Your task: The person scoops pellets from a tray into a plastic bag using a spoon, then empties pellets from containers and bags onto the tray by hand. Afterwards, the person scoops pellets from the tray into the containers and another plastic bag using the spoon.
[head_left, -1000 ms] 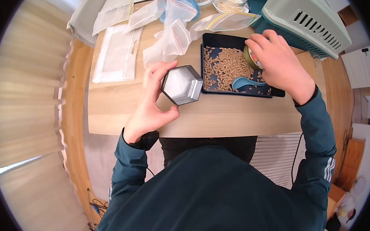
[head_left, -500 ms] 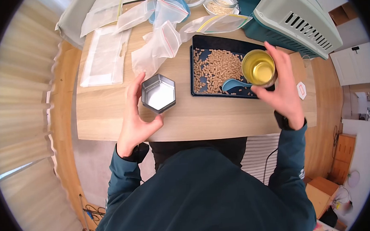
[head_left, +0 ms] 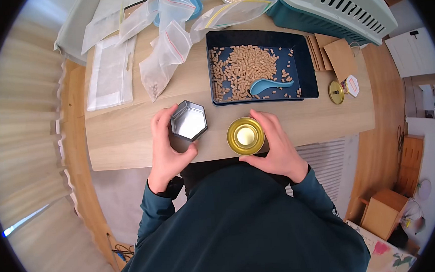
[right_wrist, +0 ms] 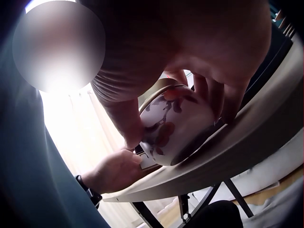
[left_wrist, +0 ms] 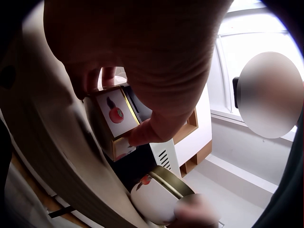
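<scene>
My left hand [head_left: 166, 154] holds a hexagonal tin [head_left: 188, 120] between thumb and fingers, its bare silver inside facing up. On its white side, in the left wrist view, a red fruit [left_wrist: 115, 114] is printed. The right hand [head_left: 281, 154] curls round an open round tin [head_left: 246, 135], gold inside, near the table's front edge. Fruit and dark leaves decorate that tin's white wall [right_wrist: 178, 126] in the right wrist view. Behind both hands stands a dark blue tray [head_left: 299, 51] with brown pellets [head_left: 250, 61] and a blue spoon [head_left: 269, 85].
Right of the tray lie a gold round lid [head_left: 336, 92], a white hexagonal lid [head_left: 352, 86] and brown cardboard [head_left: 341, 58]. Clear zip bags [head_left: 165, 57] spread over the left and back. A green and grey pet carrier [head_left: 334, 9] stands at the back right.
The right hand has brought the round tin from the tray's right end to the table's front, beside the hexagonal tin. My left hand has shifted its tin left, away from the tray.
</scene>
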